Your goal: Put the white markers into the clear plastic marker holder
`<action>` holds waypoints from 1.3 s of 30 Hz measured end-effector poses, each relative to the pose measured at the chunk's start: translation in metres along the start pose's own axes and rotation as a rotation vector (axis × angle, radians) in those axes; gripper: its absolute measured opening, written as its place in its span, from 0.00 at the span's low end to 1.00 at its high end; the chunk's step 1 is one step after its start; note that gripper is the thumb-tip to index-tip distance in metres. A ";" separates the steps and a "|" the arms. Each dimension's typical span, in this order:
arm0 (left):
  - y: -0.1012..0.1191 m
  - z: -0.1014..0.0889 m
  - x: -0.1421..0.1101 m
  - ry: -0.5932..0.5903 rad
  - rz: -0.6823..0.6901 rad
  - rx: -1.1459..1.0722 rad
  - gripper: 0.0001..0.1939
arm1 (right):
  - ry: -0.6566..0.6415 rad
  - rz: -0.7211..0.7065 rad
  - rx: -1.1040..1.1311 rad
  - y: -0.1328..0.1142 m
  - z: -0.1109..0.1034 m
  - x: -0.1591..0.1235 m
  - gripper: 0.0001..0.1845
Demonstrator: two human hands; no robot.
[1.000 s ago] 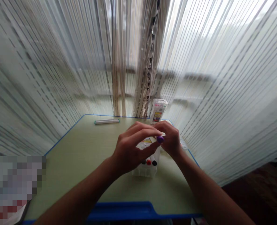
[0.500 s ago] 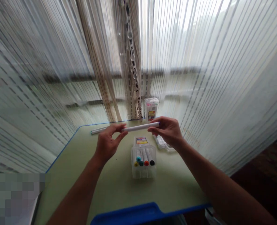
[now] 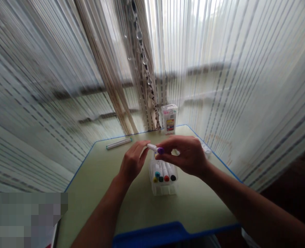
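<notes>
A white marker with a purple cap [image 3: 155, 149] is held between both hands above a clear plastic marker case [image 3: 163, 179]. My left hand [image 3: 132, 163] grips the marker's far end with curled fingers. My right hand [image 3: 187, 154] pinches the purple-capped end. The case lies on its side on the green table [image 3: 131, 203], and several coloured marker caps show at its open end.
Another white marker [image 3: 119, 143] lies at the table's far left. A second clear marker box [image 3: 169, 119] stands upright at the far edge by the striped curtains. A clear lid [image 3: 206, 148] lies behind my right hand. A blue rim [image 3: 152, 234] runs along the near edge.
The marker was held level and sideways between my hands; now it is turned with its purple cap towards me, and both hands have drawn closer together above the case.
</notes>
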State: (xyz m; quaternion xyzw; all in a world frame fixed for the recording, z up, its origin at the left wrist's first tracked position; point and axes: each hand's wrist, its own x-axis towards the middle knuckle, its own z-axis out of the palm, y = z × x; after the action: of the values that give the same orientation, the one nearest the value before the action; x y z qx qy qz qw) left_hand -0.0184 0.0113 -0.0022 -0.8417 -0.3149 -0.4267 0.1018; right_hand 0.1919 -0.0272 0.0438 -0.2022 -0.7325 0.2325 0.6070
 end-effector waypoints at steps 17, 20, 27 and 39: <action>0.006 0.004 -0.005 0.039 -0.112 -0.168 0.12 | -0.020 -0.041 -0.102 -0.002 0.006 -0.006 0.20; 0.004 0.009 -0.006 0.056 -0.257 -0.324 0.11 | 0.053 0.065 -0.031 0.008 0.000 -0.004 0.19; 0.000 0.013 -0.008 0.030 -0.309 -0.389 0.15 | 0.142 0.202 0.045 0.028 -0.010 0.000 0.16; 0.001 0.009 -0.008 -0.040 -0.149 -0.141 0.11 | -0.021 0.175 0.035 0.027 -0.006 -0.007 0.21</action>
State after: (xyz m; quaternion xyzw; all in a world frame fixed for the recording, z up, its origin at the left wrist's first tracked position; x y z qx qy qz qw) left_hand -0.0155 0.0110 -0.0142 -0.8294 -0.3478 -0.4372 0.0039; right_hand 0.1998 -0.0087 0.0237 -0.2521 -0.7142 0.2996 0.5802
